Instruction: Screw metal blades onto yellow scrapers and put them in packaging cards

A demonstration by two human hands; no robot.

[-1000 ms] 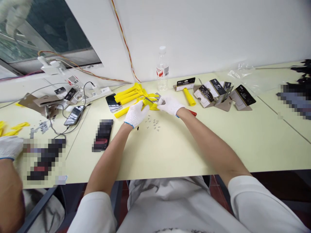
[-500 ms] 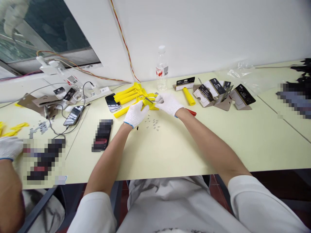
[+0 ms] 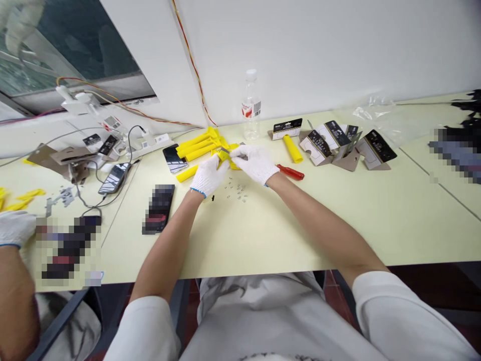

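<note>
Both my hands wear white knit gloves with blue cuffs. My left hand [image 3: 211, 175] is closed around a yellow scraper [image 3: 223, 155], whose head carries a grey metal strip. My right hand [image 3: 256, 163] is beside that head, its fingers pinched together; whatever is between them is too small or hidden to name. Below the hands lie several small metal screws [image 3: 239, 193] and a small black piece [image 3: 213, 198]. Behind the left hand is a pile of yellow scrapers [image 3: 197, 145]. A red-handled screwdriver [image 3: 291, 172] rests to the right of my right hand.
A plastic bottle [image 3: 251, 108] stands by the wall. Printed cardboard cards [image 3: 332, 143] and a yellow handle [image 3: 292, 149] lie to the right. Phones [image 3: 158, 209], cables and a power strip [image 3: 150, 144] occupy the left. A co-worker's gloved hand [image 3: 17, 228] is at far left.
My right hand has shifted slightly left and down, uncovering more of the red screwdriver. The scraper in my left hand has tilted and moved a little left.
</note>
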